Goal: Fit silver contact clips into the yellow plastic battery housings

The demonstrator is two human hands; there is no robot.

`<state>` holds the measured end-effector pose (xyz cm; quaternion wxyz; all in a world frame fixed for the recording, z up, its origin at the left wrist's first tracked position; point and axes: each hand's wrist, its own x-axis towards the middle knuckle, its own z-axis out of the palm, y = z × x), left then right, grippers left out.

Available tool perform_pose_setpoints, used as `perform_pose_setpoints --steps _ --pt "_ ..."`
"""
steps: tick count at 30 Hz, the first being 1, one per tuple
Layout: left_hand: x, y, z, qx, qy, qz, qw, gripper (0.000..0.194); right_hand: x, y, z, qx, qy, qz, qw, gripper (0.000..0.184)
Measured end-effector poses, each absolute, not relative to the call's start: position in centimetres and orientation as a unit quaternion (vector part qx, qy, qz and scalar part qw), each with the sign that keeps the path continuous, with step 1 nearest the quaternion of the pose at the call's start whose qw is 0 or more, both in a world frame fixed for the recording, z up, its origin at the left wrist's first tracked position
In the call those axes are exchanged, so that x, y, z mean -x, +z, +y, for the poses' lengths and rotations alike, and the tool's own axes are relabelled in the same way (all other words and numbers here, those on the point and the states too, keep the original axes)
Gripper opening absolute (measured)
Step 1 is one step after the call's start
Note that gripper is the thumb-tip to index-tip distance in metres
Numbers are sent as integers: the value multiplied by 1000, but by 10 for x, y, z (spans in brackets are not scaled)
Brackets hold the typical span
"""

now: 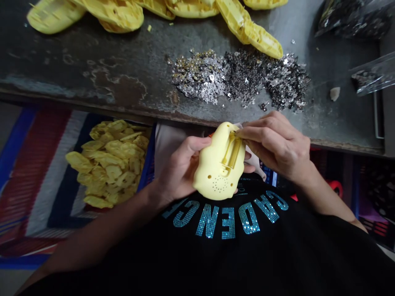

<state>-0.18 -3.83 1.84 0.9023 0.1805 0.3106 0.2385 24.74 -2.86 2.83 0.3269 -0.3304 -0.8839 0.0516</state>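
Note:
A pale yellow moulded plastic housing (pixel 216 174) sits in my left hand (pixel 180 168), whose fingers wrap around its back. Its face has a small cluster of speaker holes and a raised rectangular slot (pixel 231 153). My right hand (pixel 273 146) pinches at the housing's upper edge, with the fingertips on the slot's top end. Anything small between those fingertips is hidden. A pale scrap shows behind the housing, too partly hidden to name.
Above my hands lies a scarred dark metal tabletop (pixel 92 61) with mixed piles of small metal pieces (pixel 240 78) and large yellow plastic shells (pixel 247 28). A crate-edge heap of yellow shells (pixel 108 164) sits at lower left, and plastic bags (pixel 354 20) lie at right.

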Motion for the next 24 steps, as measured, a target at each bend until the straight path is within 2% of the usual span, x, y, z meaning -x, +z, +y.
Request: perform_pose_setpoints --steps 6,12,15,18,21,24 --pt "1 14 -37 -156 239 281 916 49 -244 24 -32 351 26 -861 368 25" --pt "3 13 -37 -141 241 269 922 48 -240 19 -37 345 -12 -872 347 28" --pt "6 12 -36 -137 241 253 927 48 -239 19 -39 349 -2 -864 363 29" --pt "5 9 -36 -143 245 222 933 46 -240 21 -36 378 63 -837 391 25" --pt "0 7 -37 -179 282 217 917 51 -242 28 -26 397 183 -809 394 17" --pt "-5 6 -40 -233 351 286 861 56 -245 36 -13 384 277 -809 347 30"
